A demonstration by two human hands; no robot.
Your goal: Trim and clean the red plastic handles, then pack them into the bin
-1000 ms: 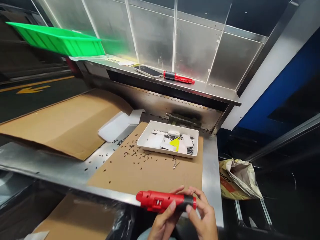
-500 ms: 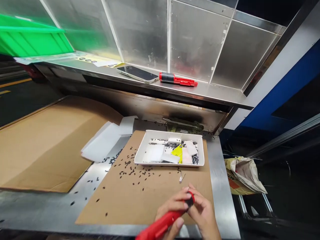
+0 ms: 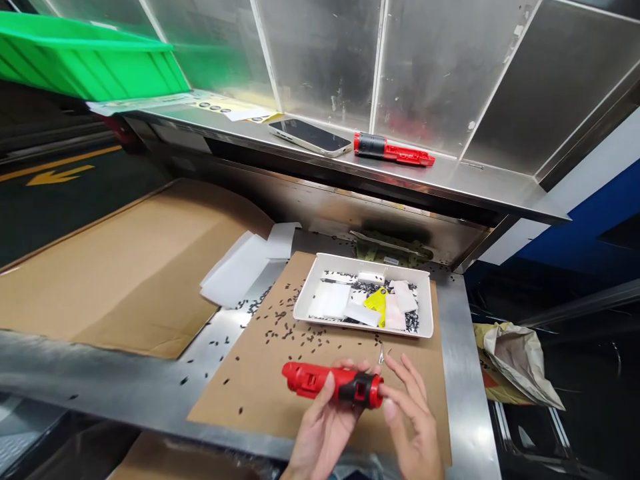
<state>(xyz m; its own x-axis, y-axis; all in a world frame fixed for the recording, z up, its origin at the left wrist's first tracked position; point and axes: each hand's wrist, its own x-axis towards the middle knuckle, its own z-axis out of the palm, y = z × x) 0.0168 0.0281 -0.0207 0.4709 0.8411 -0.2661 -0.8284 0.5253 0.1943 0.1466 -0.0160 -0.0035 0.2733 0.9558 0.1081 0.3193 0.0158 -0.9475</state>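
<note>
Over the last half second the red tool (image 3: 299, 377) has been swinging up from a slanted pose, and it is now lying nearly level above the cardboard sheet (image 3: 265, 413); the left hand (image 3: 323, 430) is gripping it from below, thumb pressing on its near side; the right hand (image 3: 413, 423) is holding nothing that shows, its fingers spreading wide, one fingertip hovering at or against the ring on the tool's black end (image 3: 357, 389), though contact is impossible to tell; the left hand seems to be bearing the tool alone, leaving the right free to work at that end.

Beyond the hands a white tray (image 3: 425, 293) is sitting on the sheet, holding a yellow card (image 3: 379, 302) and white pads; small black pieces (image 3: 287, 331) are lying scattered to its left; a small metal implement (image 3: 381, 355) is resting just in front of it.

The metal table (image 3: 475, 407) is carrying a large box (image 3: 140, 267) at left; on the shelf (image 3: 490, 187) a second red tool (image 3: 400, 153) is lying beside a phone (image 3: 313, 137); a green bin (image 3: 100, 70) is standing farther left; a paper bag (image 3: 515, 363) is slumping open at right.
</note>
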